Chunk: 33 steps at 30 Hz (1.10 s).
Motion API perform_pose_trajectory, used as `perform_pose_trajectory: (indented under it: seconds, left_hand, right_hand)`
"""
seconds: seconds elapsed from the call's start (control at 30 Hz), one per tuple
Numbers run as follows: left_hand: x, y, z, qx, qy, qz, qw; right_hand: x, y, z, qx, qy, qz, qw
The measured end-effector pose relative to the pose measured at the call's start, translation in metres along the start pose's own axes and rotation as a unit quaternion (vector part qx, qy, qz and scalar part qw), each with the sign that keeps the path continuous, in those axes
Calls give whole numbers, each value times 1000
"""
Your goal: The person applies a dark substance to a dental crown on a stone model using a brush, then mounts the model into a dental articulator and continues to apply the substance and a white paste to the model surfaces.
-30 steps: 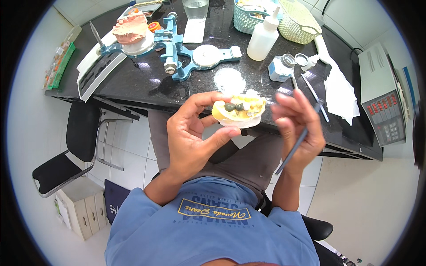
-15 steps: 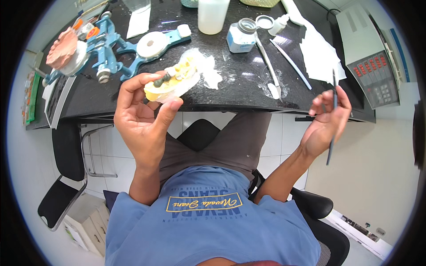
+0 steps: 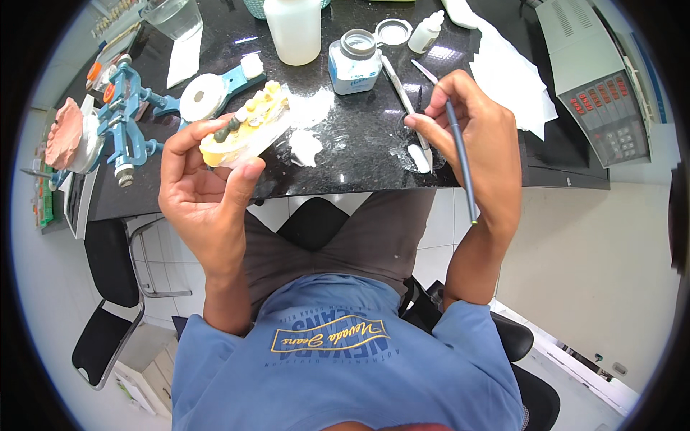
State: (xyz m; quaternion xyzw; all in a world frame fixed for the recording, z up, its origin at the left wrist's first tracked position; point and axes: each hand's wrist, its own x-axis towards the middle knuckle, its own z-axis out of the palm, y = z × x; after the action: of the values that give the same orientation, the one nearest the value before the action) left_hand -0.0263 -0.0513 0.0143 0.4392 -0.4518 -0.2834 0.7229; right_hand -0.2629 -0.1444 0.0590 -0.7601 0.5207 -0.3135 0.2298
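Between the thumb and fingers of my left hand [image 3: 208,190] is a yellow dental model [image 3: 248,129], tilted up over the table's front edge. Dark grey teeth show on its near left part, with whitish and yellow ones farther along. My right hand [image 3: 480,136] pinches a slim dark brush-like instrument [image 3: 462,161], its light-tipped end pointing down toward the wrist; the other end lies near the fingertips, partly hidden. Close to that hand lie a white-handled spatula [image 3: 399,90] with white paste by its blade and a pale thin stick [image 3: 424,70].
A blue articulator [image 3: 123,118] carrying a pink dental cast [image 3: 65,133] stands at left. White powder [image 3: 305,147] lies on the black table. Behind are an uncapped jar [image 3: 354,68], its lid [image 3: 393,32], a dropper bottle [image 3: 427,32] and a white container [image 3: 293,32]. Tissues [image 3: 510,79] and a keypad unit [image 3: 604,100] are at right.
My right hand has swung left and forward over the table with the dark instrument. My left hand and the dental model sit slightly farther left in view, and the whole view has shifted.
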Motion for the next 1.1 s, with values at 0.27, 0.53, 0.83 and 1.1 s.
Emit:
perform_pose_trajectory:
  seconds: [0.27,0.53,0.83,1.1]
  left_hand:
    - [0,1,9,8,-6,-3,1000]
    - [4,3,16,28,-42,-5,999]
    - [8,4,12,65,-50,26,996]
    - [-11,14,-10,103,-71,78,989]
  right_hand:
    - [12,9,0,-73,-33,-48,996]
    - [17,1,-8,-62,40,-61,995]
    - [25,-49,-35,250,81,-157,952]
    - [168,-154,10,60,-81,-330,939]
